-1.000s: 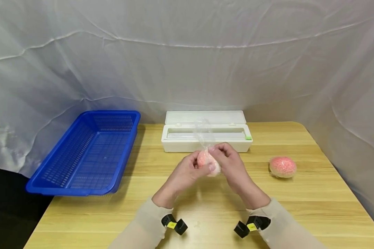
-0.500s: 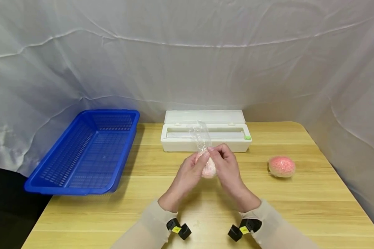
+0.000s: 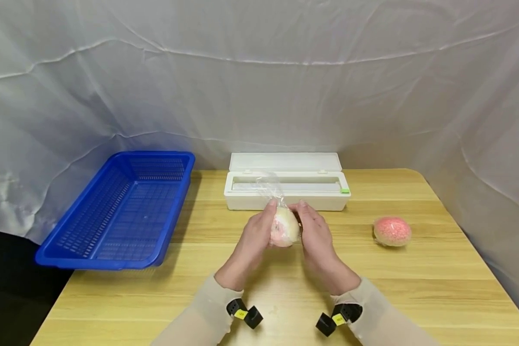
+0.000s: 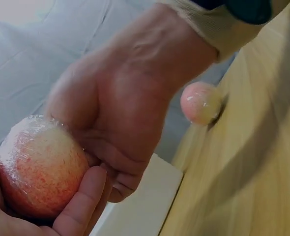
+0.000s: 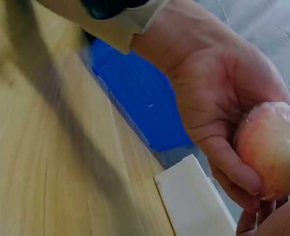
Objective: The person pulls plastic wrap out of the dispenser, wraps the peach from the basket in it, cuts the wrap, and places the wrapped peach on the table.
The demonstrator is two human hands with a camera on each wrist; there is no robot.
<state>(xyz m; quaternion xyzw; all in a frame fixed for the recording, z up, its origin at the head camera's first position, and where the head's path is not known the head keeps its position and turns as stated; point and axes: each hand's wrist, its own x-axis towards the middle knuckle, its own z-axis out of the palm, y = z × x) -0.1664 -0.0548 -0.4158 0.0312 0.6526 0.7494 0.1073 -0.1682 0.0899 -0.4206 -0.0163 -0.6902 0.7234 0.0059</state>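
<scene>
A pink and cream peach [image 3: 286,226] in clear plastic film is held over the table between both hands. Loose film [image 3: 270,186] sticks up from its far side. The left hand [image 3: 253,233] grips the peach from the left, thumb along its edge; in the right wrist view its fingers [image 5: 233,169] curl beneath the fruit. On the other side is the right hand [image 3: 319,235], its fingertips reaching behind the peach and partly hidden by it. Glossy, close-fitting film covers the peach [image 4: 44,169] in the left wrist view.
A white box with its lid up, like a film dispenser [image 3: 287,202], stands just beyond the hands. At the left is a blue plastic basket [image 3: 95,264]. Another film-wrapped peach [image 3: 392,231] rests on the wooden table [image 3: 437,283] at the right.
The peach has been turned, so more of its cream side faces up. The right hand's pinch on the gathered film has loosened and its fingers have moved to the fruit's side.
</scene>
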